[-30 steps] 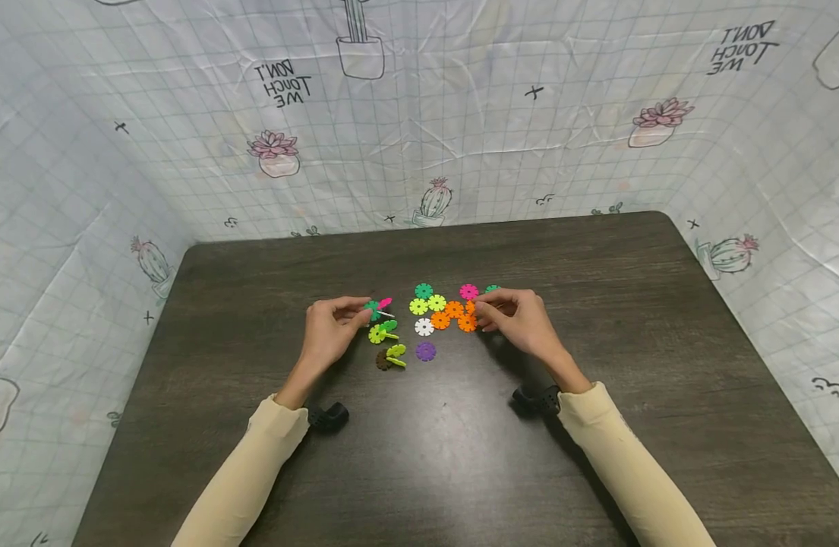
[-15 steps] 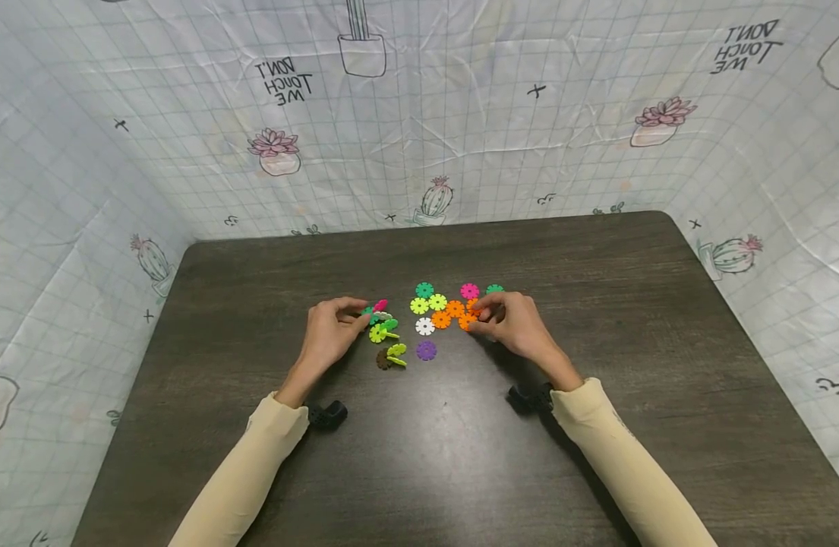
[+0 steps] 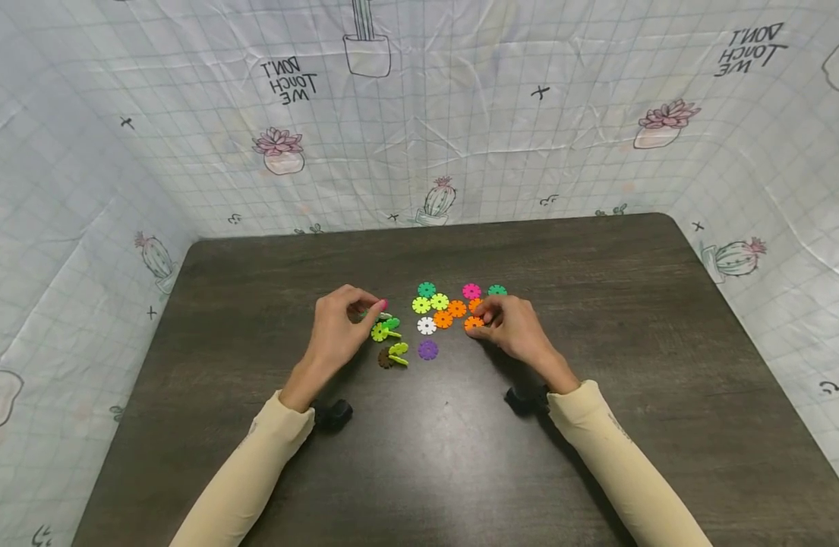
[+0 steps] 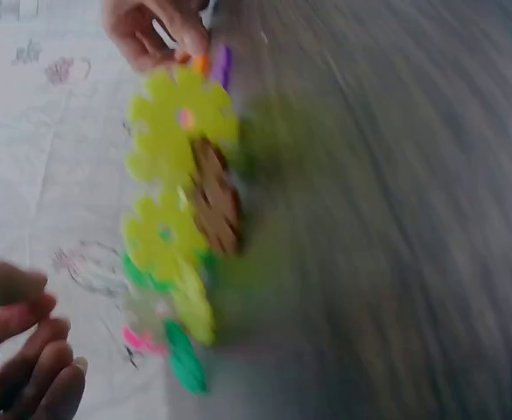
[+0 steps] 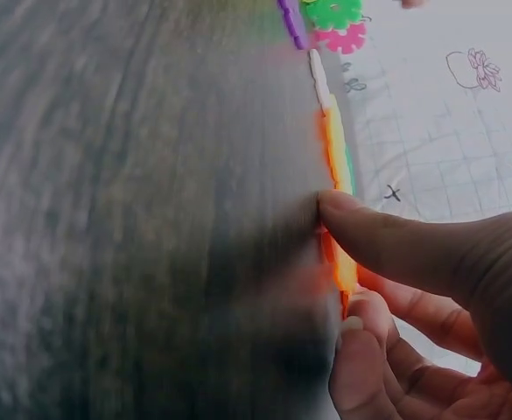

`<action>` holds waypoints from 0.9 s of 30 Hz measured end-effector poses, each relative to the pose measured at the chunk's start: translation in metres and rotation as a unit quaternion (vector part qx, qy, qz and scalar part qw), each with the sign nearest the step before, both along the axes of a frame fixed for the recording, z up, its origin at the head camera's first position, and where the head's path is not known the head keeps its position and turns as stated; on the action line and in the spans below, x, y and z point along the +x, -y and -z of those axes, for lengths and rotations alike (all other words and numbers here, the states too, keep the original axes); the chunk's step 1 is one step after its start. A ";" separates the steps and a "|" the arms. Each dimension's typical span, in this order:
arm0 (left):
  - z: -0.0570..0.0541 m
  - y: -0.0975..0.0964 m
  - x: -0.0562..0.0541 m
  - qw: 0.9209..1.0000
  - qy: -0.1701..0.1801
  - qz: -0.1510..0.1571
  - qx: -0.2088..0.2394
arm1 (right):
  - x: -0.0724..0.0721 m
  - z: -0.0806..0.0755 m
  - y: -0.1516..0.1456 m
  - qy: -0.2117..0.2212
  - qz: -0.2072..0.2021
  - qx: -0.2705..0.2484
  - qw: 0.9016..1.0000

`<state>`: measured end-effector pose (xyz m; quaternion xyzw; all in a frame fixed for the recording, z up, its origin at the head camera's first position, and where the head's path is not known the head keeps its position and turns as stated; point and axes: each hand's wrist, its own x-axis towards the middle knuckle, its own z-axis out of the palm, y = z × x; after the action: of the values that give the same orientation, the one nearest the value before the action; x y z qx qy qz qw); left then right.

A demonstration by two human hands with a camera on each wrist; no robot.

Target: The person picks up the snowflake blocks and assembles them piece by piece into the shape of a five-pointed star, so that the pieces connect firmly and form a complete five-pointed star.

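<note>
My left hand [image 3: 340, 319] is over the left group of joined notched plastic discs. In the left wrist view its bent fingers [image 4: 50, 367] hold nothing and stand apart from a cluster with a green disc [image 4: 184, 357] and a pink disc [image 4: 142, 339]. Beside that cluster are yellow-green discs [image 3: 380, 332] joined to a green one, and a brown disc [image 3: 386, 357] joined to yellow-green ones. My right hand [image 3: 518, 330] pinches an orange disc [image 3: 474, 324] between thumb and fingers, low over the table; the fingers partly cover another orange disc.
Between the hands lie loose flat discs: a white disc [image 3: 427, 326], a purple disc [image 3: 428, 349], several orange and yellow ones. Behind them are a teal disc [image 3: 427, 289] and a pink disc [image 3: 471, 291]. A patterned curtain [image 3: 419, 114] walls the dark table [image 3: 446, 456].
My left hand has set the green, white and pink cluster down beside the others, let go and lifted slightly. My right hand has shifted a little nearer and closed on an orange disc.
</note>
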<state>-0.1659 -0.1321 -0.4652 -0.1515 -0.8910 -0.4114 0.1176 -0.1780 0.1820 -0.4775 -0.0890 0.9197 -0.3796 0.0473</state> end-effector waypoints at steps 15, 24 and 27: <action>-0.004 -0.056 0.022 0.965 0.059 0.165 -0.193 | 0.009 -0.005 -0.014 0.000 0.004 -0.012 1.000; 0.001 -0.067 0.023 0.956 0.059 0.159 -0.239 | 0.015 -0.008 -0.023 0.007 0.004 -0.018 1.000; 0.002 -0.069 0.024 0.957 0.062 0.157 -0.237 | 0.017 -0.010 -0.026 0.005 0.003 -0.015 1.000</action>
<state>-0.1421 -0.0626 -0.4675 -0.2875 -0.9334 -0.2102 -0.0435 -0.1607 0.2084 -0.4678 -0.0851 0.9139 -0.3937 0.0499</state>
